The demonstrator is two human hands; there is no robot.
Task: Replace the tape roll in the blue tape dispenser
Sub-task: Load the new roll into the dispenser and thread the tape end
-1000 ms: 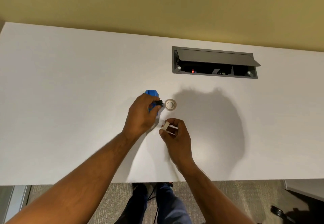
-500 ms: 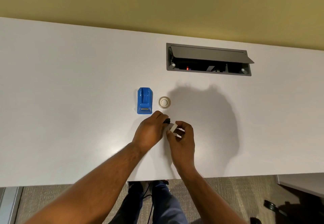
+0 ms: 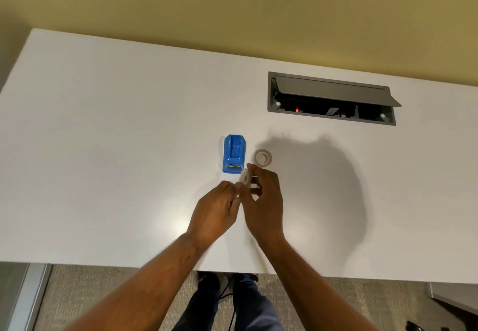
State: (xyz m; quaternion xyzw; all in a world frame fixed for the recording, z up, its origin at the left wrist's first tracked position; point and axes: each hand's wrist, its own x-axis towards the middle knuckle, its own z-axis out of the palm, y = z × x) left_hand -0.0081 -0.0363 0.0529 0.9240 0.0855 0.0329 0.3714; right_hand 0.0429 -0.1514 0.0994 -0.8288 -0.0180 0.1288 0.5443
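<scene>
Dispenser (image 3: 233, 157): blue, empty cradle, upright on the table (image 3: 103, 149), apart from both hands.
Roll in hand (image 3: 245, 176): pale ring, held on edge just near-side of the dispenser.
Handling: judged light, stiff, smooth-sided; best pinched across the flat faces (hub hidden).
Right hand (image 3: 263, 201): grip closed on the roll, fingertips around its rim.
Left hand (image 3: 216, 213): fingers pinched at the roll's near edge; contents blurred, cannot tell.
Second roll (image 3: 263, 158): flat on the table, right of the dispenser.
</scene>
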